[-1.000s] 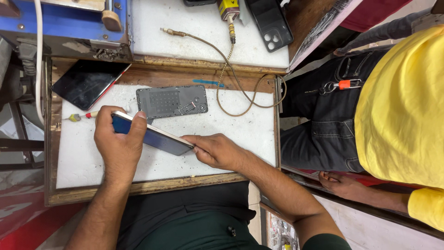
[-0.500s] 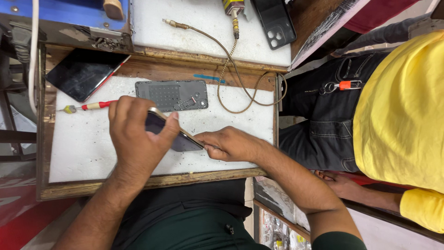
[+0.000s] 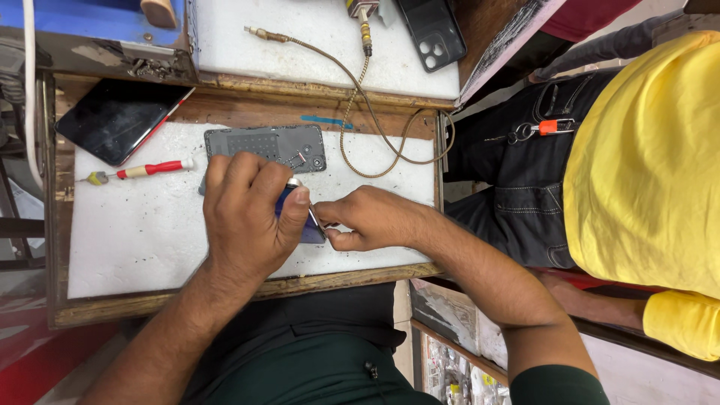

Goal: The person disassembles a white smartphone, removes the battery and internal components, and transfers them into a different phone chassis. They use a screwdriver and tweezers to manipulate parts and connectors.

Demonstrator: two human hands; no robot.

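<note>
- The left hand [image 3: 244,214] lies over a blue phone [image 3: 300,217] on the white pad of the bench [image 3: 135,240], its fingers curled around the phone and pinning it against the pad; only one edge and a corner of the phone show between the two hands.
- The right hand [image 3: 371,217] meets the phone's exposed end, thumb and forefinger pinched shut at the edge; whether they hold a thin pick or only the edge itself is too small to tell.
- Judged from this, the step in hand is working along the phone's seam, prying or parting a layer.
- The next move calls for a steady clamp from the left hand and a small, controlled pull or slide from the right, kept shallow at the seam.
- Just beyond the hands lies a grey inner phone frame [image 3: 266,144], a red-handled screwdriver [image 3: 146,169] to its left, and a dark screen panel [image 3: 116,120] further back.
</note>
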